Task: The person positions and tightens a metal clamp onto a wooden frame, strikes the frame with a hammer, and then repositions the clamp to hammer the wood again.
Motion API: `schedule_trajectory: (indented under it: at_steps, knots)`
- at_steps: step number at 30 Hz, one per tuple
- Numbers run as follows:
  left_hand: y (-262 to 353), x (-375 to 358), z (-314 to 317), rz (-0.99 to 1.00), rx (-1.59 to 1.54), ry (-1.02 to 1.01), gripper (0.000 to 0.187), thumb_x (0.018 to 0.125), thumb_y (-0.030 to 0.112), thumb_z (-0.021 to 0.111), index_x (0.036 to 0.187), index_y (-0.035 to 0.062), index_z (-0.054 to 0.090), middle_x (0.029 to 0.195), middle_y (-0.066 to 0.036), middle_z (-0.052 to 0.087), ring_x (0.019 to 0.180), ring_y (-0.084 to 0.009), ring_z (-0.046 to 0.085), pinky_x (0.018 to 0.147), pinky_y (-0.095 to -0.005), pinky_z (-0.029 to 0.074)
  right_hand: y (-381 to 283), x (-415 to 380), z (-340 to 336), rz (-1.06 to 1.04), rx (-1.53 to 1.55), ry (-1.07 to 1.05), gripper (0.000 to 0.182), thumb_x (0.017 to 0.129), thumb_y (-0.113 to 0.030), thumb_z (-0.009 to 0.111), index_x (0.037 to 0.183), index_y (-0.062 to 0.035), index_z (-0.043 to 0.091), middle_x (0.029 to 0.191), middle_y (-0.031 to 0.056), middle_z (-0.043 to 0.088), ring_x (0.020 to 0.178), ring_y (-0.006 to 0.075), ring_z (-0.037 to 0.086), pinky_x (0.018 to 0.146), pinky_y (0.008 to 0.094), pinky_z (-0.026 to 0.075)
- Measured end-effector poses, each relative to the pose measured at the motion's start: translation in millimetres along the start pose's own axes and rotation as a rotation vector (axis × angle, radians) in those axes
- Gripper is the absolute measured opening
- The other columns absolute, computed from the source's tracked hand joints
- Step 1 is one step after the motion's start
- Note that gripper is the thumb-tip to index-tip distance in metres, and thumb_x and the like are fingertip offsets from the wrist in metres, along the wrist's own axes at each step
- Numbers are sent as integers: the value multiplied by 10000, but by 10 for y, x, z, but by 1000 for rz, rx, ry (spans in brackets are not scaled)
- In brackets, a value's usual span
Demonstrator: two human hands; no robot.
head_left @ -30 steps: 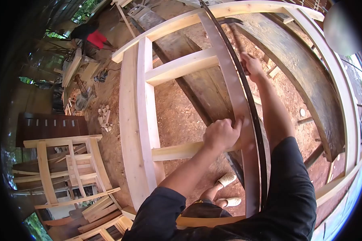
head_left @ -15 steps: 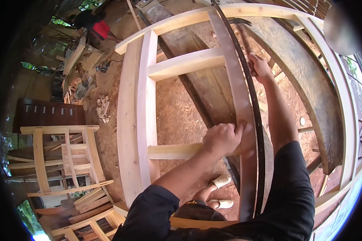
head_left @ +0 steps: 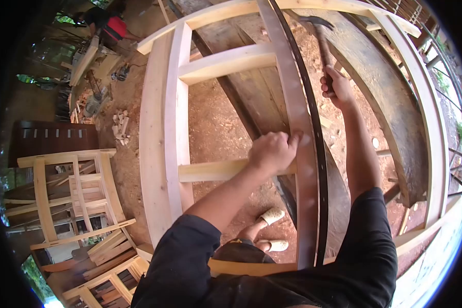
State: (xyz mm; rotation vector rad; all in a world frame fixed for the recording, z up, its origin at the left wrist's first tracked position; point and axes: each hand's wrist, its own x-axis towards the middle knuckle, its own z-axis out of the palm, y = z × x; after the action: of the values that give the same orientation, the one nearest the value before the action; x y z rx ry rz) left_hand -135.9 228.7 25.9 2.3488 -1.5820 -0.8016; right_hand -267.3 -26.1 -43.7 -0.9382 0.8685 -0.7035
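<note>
Head view: gripping a claw hammer [head_left: 324,47] in the right hand [head_left: 340,90], near a wooden frame's [head_left: 172,128] far edge above the ground [head_left: 215,110]; pressing the left hand's [head_left: 271,152] curled fingers against a rail [head_left: 307,174] beside a black strip [head_left: 321,169]. Seemingly at a hammering step, calling for a clear thumb.

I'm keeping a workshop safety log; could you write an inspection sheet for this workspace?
Surface: bare ground, strewn with shavings.
Job's things: wooden frame, black strip running along it; hammer, raised head end away from the wearer.
Clutter: offcuts piled on the ground.
Hands: right hand holds the hammer's handle; left hand curled at the frame, thumb on it, grip unclear.
Cables: possibly a thin cord by a small dark tool; too small to confirm.
Surroundings: another person bending, upper left; more frames, lower left.
</note>
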Motion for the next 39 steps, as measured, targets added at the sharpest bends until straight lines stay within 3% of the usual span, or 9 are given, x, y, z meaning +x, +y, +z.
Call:
schedule_trajectory:
  at_steps: [5,8,11,14,19,22,25,30,39]
  knots:
    - [-29,-5,20,-2,-27,10,706,994,576,357,821,3,731,844,-264,697,874,-432,689,797,-515,547,233,-616,-29,-81,231,244,221,1011,-288,506,933,-82,479,690,54,531,539,145,514,447,294,417]
    - [-10,-6,15,-6,-13,38,713,992,585,343,850,9,737,889,-268,698,917,-433,681,834,-512,539,149,-1221,35,112,-107,-64,256,1013,-304,492,937,-61,480,681,52,531,476,148,500,403,304,409]
    - [-15,3,38,-18,-10,59,707,991,589,341,864,20,741,919,-265,699,936,-429,678,852,-510,535,62,-1443,-2,255,86,-69,237,1015,-326,504,979,-91,487,691,25,521,487,139,501,390,299,418]
    - [-29,1,12,-12,7,46,700,984,601,345,912,27,739,969,-255,702,971,-419,674,863,-507,534,-78,-1761,405,246,-62,-40,205,1018,-301,496,1032,-96,491,688,13,507,482,113,475,381,270,398]
    - [-22,-1,-7,-11,-17,44,689,977,603,354,951,27,732,996,-247,703,989,-412,672,867,-506,533,-280,-1758,-125,296,34,-89,212,1018,-291,484,1008,-80,489,698,26,509,504,119,483,397,278,396]
    - [-52,9,50,-13,-23,64,687,972,605,362,934,26,730,994,-244,705,984,-410,674,857,-506,535,-63,-1759,50,178,89,100,205,1015,-284,491,948,-92,469,697,24,513,525,126,495,421,284,404]
    - [-48,49,7,-23,-24,53,686,958,619,381,937,25,723,992,-238,708,973,-403,679,844,-501,540,-97,-1943,183,350,-46,-76,220,1013,-311,507,952,-101,482,684,28,522,507,130,494,406,288,402]
    - [-60,-9,-32,-37,-84,115,627,912,609,484,967,28,712,980,-227,712,939,-395,690,827,-487,547,-190,-2204,-48,307,101,-103,202,1021,-294,509,1005,-93,505,704,28,517,504,120,506,388,275,408]
    - [-31,-5,-9,-38,-74,174,565,918,555,495,994,43,721,1041,-228,703,1000,-385,676,876,-480,534,-340,-4338,-455,-176,-366,4,446,882,-274,703,1119,22,469,680,53,566,503,127,566,438,244,449]
